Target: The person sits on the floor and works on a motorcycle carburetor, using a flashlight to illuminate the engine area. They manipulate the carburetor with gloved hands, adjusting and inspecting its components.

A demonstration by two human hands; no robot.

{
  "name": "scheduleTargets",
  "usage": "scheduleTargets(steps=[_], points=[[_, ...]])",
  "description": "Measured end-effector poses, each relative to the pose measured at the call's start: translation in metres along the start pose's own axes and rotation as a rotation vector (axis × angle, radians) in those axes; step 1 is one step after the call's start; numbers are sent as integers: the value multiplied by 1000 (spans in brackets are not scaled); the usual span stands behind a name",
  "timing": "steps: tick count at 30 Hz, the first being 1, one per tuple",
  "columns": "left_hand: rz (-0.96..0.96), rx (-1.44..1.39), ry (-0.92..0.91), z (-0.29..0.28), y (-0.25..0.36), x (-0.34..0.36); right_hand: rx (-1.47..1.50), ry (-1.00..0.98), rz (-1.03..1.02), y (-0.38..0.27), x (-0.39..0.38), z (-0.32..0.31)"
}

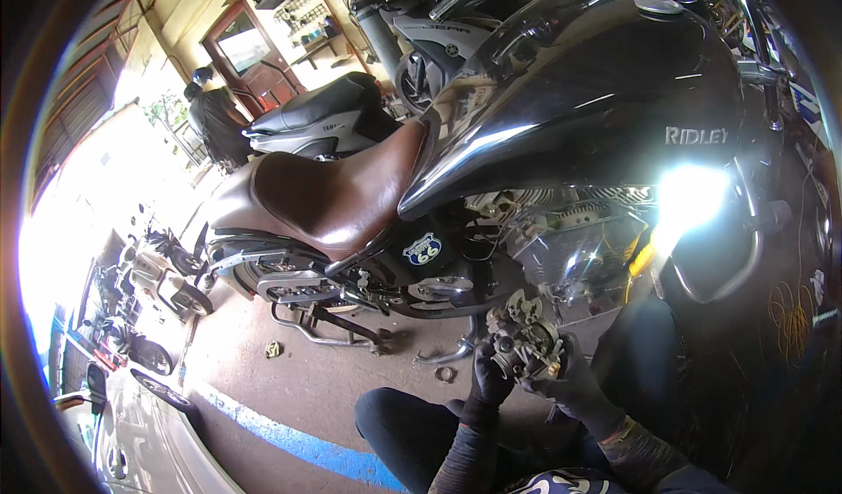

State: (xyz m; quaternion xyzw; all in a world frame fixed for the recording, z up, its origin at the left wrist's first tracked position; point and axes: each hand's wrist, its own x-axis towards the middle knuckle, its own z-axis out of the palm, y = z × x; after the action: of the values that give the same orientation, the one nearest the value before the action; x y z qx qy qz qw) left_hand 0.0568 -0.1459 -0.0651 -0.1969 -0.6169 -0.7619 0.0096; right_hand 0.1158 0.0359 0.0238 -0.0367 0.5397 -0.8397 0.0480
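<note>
Grey metal carburettor-like part (526,332) held low beside a glossy black motorcycle with a brown seat (596,99)

The left hand (491,382), in a dark fabric glove, is closed around the part's left side; the right hand (577,393), in a greyish glove, grips it from the right with bent fingers. Exactly where each fingertip presses, I cannot tell. The part sits between both hands, above the person's lap and near the motorcycle's engine.

A dazzling white work lamp with a yellow handle (691,198) glares below the tank. On the grey concrete floor (333,384), a small round metal ring (445,374) lies left of the hands, and a crumpled yellowish scrap (274,349) lies farther left. A blue painted stripe (298,446) crosses the floor. Loose loops of thin orange-yellow wire (794,319) show at the right. In the background, a person in dark clothing (219,126) is near a grey scooter with a black seat (316,124).
</note>
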Motion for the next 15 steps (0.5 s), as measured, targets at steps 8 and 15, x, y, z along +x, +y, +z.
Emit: scheduleTargets(steps=[8, 15], points=[[-100, 40, 112, 14, 67, 14, -747, 125, -491, -15, -8, -14], [-118, 316, 119, 33, 143, 19, -926, 105, -659, -49, -9, -3]])
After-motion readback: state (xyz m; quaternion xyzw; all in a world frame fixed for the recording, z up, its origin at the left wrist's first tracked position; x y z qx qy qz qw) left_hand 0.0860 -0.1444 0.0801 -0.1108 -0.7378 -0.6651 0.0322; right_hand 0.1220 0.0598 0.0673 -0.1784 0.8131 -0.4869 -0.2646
